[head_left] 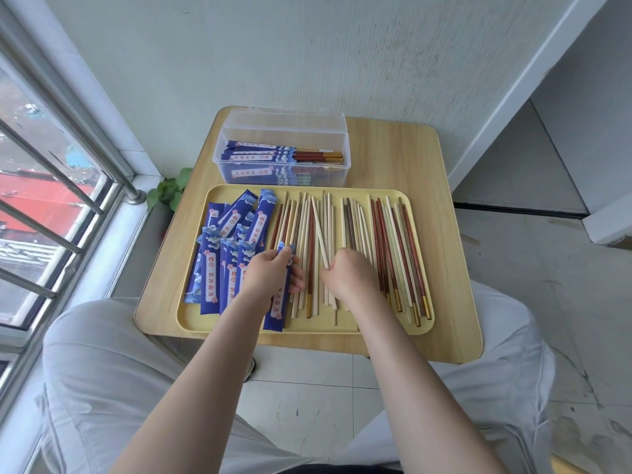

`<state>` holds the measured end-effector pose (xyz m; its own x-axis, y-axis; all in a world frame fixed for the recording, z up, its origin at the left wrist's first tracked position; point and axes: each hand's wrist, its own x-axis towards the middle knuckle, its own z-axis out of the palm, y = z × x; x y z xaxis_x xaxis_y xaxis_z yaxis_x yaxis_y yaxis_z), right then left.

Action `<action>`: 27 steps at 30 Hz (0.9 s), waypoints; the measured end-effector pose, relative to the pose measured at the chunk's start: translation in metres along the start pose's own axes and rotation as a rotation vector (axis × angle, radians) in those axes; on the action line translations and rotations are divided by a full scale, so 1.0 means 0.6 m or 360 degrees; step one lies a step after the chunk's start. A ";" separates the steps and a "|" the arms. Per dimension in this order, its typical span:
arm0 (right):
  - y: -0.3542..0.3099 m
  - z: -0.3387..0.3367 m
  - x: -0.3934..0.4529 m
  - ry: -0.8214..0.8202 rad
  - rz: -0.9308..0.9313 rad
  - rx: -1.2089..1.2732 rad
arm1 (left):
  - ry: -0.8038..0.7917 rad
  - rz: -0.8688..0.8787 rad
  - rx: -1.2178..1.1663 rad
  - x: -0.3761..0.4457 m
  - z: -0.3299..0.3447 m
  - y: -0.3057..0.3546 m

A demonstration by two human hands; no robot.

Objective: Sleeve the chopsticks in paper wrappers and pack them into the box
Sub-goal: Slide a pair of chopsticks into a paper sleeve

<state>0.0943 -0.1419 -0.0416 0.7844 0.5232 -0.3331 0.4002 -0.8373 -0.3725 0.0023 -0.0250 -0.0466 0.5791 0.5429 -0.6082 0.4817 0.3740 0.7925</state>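
A yellow tray (342, 328) lies on a small wooden table. Several blue paper wrappers (219, 254) are piled on its left side. Loose pale, brown and red chopsticks (393, 248) cover its middle and right. My left hand (270, 273) grips one blue wrapper (277, 309) by its upper end over the tray. My right hand (349, 275) pinches a pale chopstick (318, 230) that slants up and to the left. Behind the tray stands a clear plastic box (284, 172), lid open, holding several sleeved chopsticks.
The wooden table (410, 159) stands against a white wall. A barred window runs along the left, with a small green plant (171, 189) by the table's corner. My knees in pale trousers flank the table's near edge.
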 end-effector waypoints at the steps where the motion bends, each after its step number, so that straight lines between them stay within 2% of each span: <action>1: 0.001 -0.002 -0.001 0.0004 0.0012 0.0003 | 0.0000 -0.0006 0.0005 -0.001 0.000 0.001; 10: 0.033 -0.021 0.005 0.0047 0.0147 0.0361 | -0.0013 0.0003 -0.0067 -0.006 -0.002 0.001; 15: 0.056 -0.055 0.000 -0.0165 0.0104 0.0392 | -0.0044 0.0063 -0.0061 -0.011 -0.001 0.004; 18: 0.068 -0.068 0.003 0.0001 0.0096 0.0512 | -0.0075 0.0112 0.0003 -0.013 0.002 0.006; 20: 0.069 -0.067 0.006 0.0074 0.0032 0.0511 | -0.0060 0.0117 0.0006 -0.013 0.002 0.008; 25: 0.023 -0.033 -0.001 -0.0089 -0.0256 0.0371 | 0.0003 0.0072 0.0021 -0.008 0.004 0.009; 27: 0.010 -0.013 -0.001 -0.0053 -0.0265 0.0230 | 0.0000 0.0074 0.0032 -0.005 0.004 0.007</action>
<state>0.0998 -0.1486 -0.0368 0.6962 0.6593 -0.2840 0.4491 -0.7086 -0.5442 0.0042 -0.0269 -0.0412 0.6013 0.5593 -0.5706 0.4672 0.3332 0.8189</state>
